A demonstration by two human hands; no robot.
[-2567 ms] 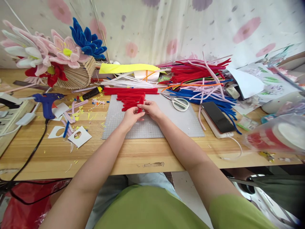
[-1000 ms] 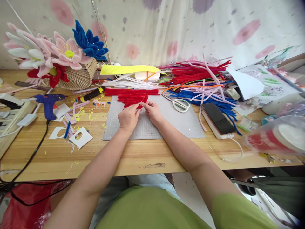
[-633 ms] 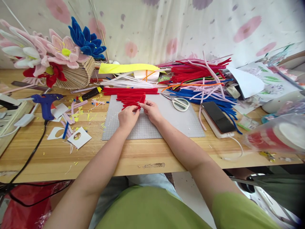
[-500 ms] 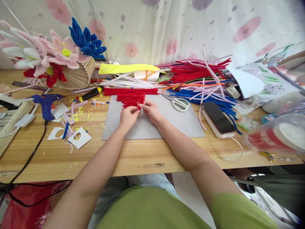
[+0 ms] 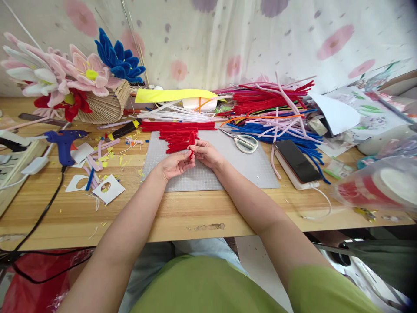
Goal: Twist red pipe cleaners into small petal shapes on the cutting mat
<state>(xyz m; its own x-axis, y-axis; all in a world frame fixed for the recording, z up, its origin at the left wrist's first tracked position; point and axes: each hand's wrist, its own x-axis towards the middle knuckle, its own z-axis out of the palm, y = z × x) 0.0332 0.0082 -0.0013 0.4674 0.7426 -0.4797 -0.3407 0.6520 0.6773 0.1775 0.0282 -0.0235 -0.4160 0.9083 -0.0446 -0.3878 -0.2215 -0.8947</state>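
Between my two hands a folded red pipe cleaner [image 5: 192, 139] stands upright, its loop pointing up. My left hand [image 5: 177, 164] pinches its lower end between thumb and fingers, palm turned partly up. From the other side, my right hand [image 5: 206, 154] grips the same end with fingertips, touching the left ones. Just behind lie cut red pipe cleaners [image 5: 174, 141] in rows on the grey cutting mat [image 5: 241, 174], with longer red ones [image 5: 179, 126] along the mat's back edge. White-handled scissors [image 5: 246, 143] rest on the mat to the right.
At left are a blue glue gun [image 5: 65, 145], paper scraps [image 5: 109, 188] and fuzzy flowers [image 5: 91, 74]. Behind the mat lie a yellow strip [image 5: 172, 94] and heaped pipe cleaners [image 5: 270, 100]. A phone [image 5: 298, 160] and a bagged cup [image 5: 374, 189] are at right.
My left hand has turned palm-up and shifted slightly lower, its fingers now more visible. The red pipe cleaner stands more upright, showing a narrow loop.
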